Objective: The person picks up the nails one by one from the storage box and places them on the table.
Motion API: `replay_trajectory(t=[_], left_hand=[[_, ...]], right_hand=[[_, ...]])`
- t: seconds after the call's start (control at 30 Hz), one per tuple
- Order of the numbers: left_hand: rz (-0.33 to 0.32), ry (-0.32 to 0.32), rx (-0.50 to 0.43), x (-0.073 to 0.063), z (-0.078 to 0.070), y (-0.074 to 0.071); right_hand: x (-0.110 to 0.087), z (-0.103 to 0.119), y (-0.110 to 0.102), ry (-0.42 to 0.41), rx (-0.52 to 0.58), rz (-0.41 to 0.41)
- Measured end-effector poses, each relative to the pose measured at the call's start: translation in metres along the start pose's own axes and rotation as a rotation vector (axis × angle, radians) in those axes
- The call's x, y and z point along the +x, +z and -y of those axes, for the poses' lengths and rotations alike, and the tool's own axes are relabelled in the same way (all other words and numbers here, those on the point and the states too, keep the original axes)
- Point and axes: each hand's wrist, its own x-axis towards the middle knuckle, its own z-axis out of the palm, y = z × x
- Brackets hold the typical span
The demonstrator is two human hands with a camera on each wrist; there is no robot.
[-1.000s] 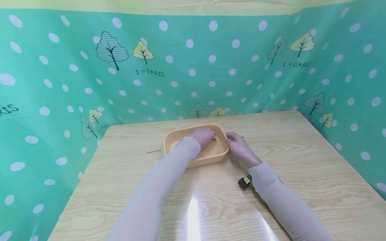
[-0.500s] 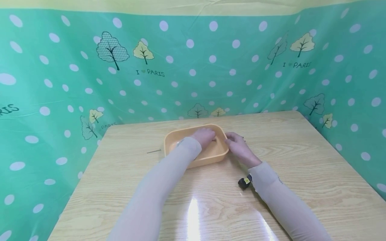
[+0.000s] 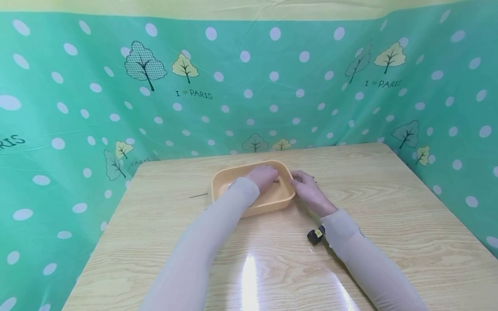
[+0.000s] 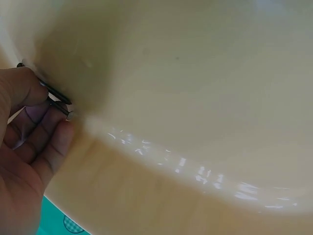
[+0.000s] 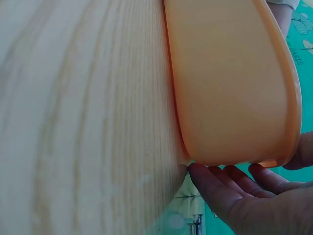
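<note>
A pale orange plastic basin [image 3: 253, 211] stands on the wooden table. My left hand [image 3: 262, 176] reaches down inside it, near its right end. In the left wrist view, the thumb and fingers of that hand pinch a thin dark nail [image 4: 59, 107]. A second dark, slender nail [image 4: 59, 95] lies close beside it by the basin's inner corner; the fingers partly cover both. At the basin's right end, my right hand [image 3: 311, 192] holds the outside, with the thumb at the rim and fingertips against the lower wall, as the right wrist view shows.
Left of the basin, a thin grey nail-like rod [image 3: 198, 195] lies on the table [image 3: 155, 242]. A small black camera [image 3: 316, 234] sits at my right wrist. Green dotted cloth [image 3: 249, 108] surrounds the table's back and sides.
</note>
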Motion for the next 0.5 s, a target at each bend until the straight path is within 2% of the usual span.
replay_trajectory(t=[0.1, 0.37, 0.5], left_hand=[[-0.001, 0.008, 0.018, 0.0, 0.0, 0.0], [-0.012, 0.003, -0.026, -0.006, 0.0, -0.008], [0.006, -0.102, -0.253, -0.017, -0.003, -0.018]], right_hand=[[0.0, -0.001, 0.0, 0.002, -0.001, 0.001], [0.0, 0.0, -0.002, 0.013, -0.006, 0.005], [0.0, 0.0, -0.002, 0.014, -0.001, 0.01]])
